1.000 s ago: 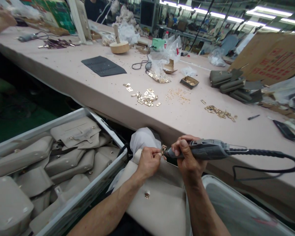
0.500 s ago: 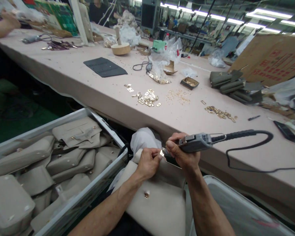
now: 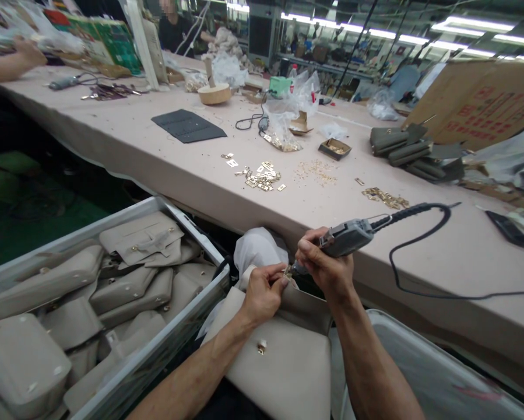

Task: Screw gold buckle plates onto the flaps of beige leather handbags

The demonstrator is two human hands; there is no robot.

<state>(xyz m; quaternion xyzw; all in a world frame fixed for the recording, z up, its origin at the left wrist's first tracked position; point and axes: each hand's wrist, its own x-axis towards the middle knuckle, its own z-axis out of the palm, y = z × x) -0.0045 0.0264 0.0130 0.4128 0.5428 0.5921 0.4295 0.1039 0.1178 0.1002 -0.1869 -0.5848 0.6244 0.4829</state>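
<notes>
A beige handbag point(image 3: 288, 361) lies across my lap, its flap point(image 3: 303, 306) lifted and a small gold fitting point(image 3: 261, 348) on its front. My left hand point(image 3: 264, 294) is closed in a pinch on the flap's edge, where a small gold metal plate point(image 3: 287, 271) shows at the fingertips. In my right hand point(image 3: 325, 262) is a grey corded electric screwdriver point(image 3: 348, 237), tilted down to the left. Its tip meets the plate or stops just short of it; I cannot tell which. A black cord point(image 3: 423, 211) trails from its back end to the right.
A grey crate point(image 3: 196, 224) of beige bags stands at my left, another bin point(image 3: 419, 356) at my right. On the table point(image 3: 157, 169) lie gold plates point(image 3: 264, 178), tiny screws point(image 3: 316, 172), gold loops point(image 3: 384, 197) and dark rolled pieces point(image 3: 401, 146). Another person's hand point(image 3: 28, 53) is far left.
My right hand has tipped the screwdriver more steeply, its cord end rising. The gold plate at my left fingertips has turned and looks narrower. The view has shifted slightly.
</notes>
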